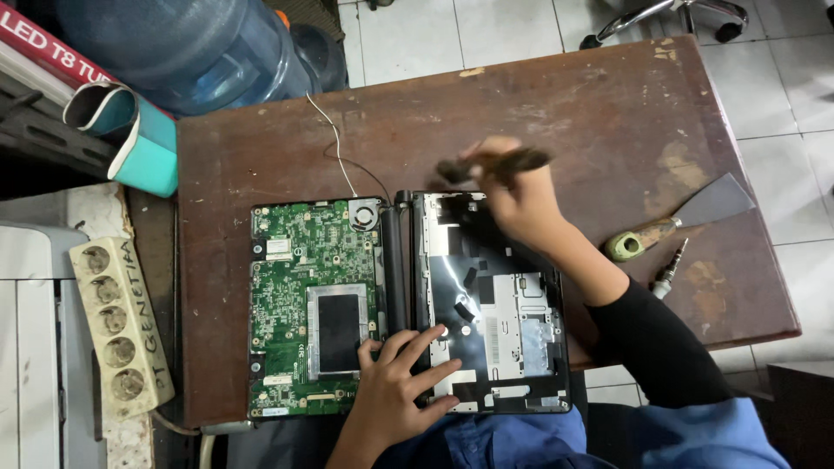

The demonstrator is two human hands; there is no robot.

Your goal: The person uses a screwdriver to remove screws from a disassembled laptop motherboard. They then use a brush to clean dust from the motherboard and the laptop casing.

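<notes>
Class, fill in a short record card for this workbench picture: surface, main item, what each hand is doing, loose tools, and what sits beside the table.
Surface: worn brown wooden table
Main item: opened small laptop, green circuit board on one half, black and silver inner panel on the other
Left hand: fingers spread, pressing near the hinge
Right hand: holds a dark brush, blurred, over the panel
Loose tools: scraper with green handle, screwdriver bit
Beside table: white power strip, blue water jug

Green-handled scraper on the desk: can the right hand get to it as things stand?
Probably yes, once freed. The scraper lies bare on the desk beside the right hand, nothing between, but that hand grips a dark brush.
</notes>
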